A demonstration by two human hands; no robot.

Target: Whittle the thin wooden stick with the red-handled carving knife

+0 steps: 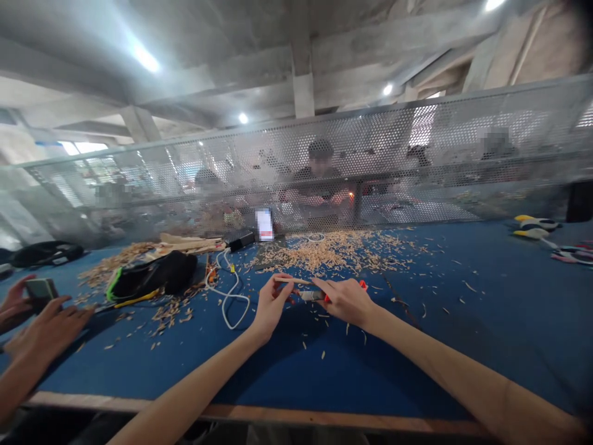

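Note:
Near the middle of the blue table, my left hand (pixel 272 304) pinches a thin pale wooden stick (pixel 293 280). The stick reaches across to the fingertips of my right hand (pixel 345 301). My right hand is wrapped round a knife with a red handle, and its grey blade (pixel 310 296) lies just under the stick. Part of the red handle (pixel 363 285) shows beyond the knuckles. Small wood shavings (pixel 324 250) are spread over the table behind both hands, with a few scattered in front of them.
The blue table (pixel 463 321) holds a white cable (pixel 227 303), a black bag (pixel 157 275), a lit phone (pixel 265 224) and pliers (pixel 537 227). At the left, another person's hands (pixel 50 327) hold a phone. A perforated metal screen (pixel 393 148) stands behind; people sit beyond it.

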